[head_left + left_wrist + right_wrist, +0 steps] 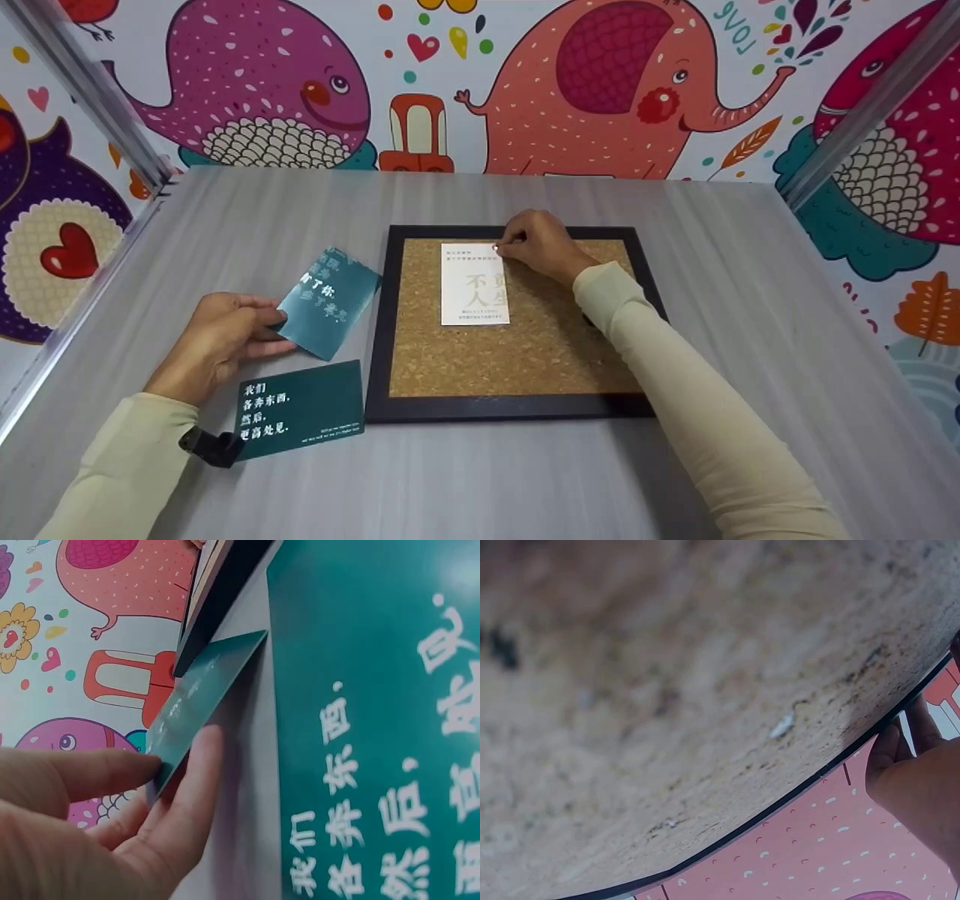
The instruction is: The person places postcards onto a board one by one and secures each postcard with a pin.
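Note:
My right hand (541, 244) pinches a small pale pushpin (496, 248) at the top right corner of a white card (474, 300) with printed characters. That card lies upright on the left half of a cork board (450, 367). In the right wrist view the cork (667, 765) fills most of the picture, with the right hand (922, 780) at its edge; the pushpin is hidden there. To the left of the board, my left hand (225, 334) holds a teal card (334, 300) between thumb and fingers, tilted up from the table in the left wrist view.
Another dark green card (300, 405) with white characters lies on the grey table (510, 480), close to the board's lower left corner. A black frame (510, 409) borders the cork. Behind stands a wall (420, 67) printed with cartoon animals, with metal posts (862, 112) at the corners.

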Demonstrator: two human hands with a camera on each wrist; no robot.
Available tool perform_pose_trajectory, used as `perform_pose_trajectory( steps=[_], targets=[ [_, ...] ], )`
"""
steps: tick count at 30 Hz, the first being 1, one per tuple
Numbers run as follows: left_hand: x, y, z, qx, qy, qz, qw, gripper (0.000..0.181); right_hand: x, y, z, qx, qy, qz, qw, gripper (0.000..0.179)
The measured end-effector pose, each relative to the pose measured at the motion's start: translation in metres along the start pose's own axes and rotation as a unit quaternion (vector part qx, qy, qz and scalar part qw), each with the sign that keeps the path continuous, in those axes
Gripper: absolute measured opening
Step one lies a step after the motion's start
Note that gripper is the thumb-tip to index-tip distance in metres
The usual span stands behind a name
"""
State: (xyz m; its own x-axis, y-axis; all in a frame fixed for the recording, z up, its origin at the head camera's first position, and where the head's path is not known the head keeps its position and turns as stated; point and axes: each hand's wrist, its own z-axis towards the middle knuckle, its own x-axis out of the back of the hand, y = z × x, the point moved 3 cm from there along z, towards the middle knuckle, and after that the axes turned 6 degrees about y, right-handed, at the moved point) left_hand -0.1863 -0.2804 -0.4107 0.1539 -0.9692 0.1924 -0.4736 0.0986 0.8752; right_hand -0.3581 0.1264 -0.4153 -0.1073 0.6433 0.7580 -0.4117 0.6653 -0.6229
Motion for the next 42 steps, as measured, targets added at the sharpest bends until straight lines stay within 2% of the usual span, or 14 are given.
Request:
perform_pose_trajectory(
  steps=[5, 7, 15, 19, 27, 35, 42],
  targets=[
    [0.001, 0.000, 0.000, 0.005, 0.006, -0.062, 0.9980, 0.037, 0.000, 0.000, 0.000, -0.012, -0.005, -0.001, 0.9999, 0.007],
    [0.001, -0.001, -0.002, 0.004, 0.005, -0.073, 0.9973, 0.038, 0.001, 0.000, 0.000, -0.014, -0.006, -0.001, 0.9999, 0.007],
    [0.005, -0.003, -0.006, -0.002, 0.015, -0.004, 0.9999, 0.051, 0.001, 0.001, 0.000, -0.016, -0.010, -0.002, 0.9998, 0.006],
    [0.006, -0.005, -0.006, 0.000, -0.003, 0.004, 1.0000, 0.052, 0.001, 0.001, 0.000, -0.016, -0.010, -0.001, 0.9998, 0.005],
    [0.006, -0.007, -0.007, -0.006, -0.040, -0.009, 0.9991, 0.042, 0.000, 0.001, 0.000, -0.012, -0.010, 0.003, 0.9999, 0.008],
    [0.009, -0.007, -0.013, -0.012, -0.066, -0.058, 0.9961, 0.036, 0.001, 0.000, 0.000, -0.004, -0.005, 0.000, 1.0000, 0.008],
    [-0.001, -0.004, -0.019, -0.029, -0.075, -0.086, 0.9930, 0.032, 0.001, -0.001, -0.001, -0.002, -0.004, 0.001, 1.0000, 0.007]
  ],
)
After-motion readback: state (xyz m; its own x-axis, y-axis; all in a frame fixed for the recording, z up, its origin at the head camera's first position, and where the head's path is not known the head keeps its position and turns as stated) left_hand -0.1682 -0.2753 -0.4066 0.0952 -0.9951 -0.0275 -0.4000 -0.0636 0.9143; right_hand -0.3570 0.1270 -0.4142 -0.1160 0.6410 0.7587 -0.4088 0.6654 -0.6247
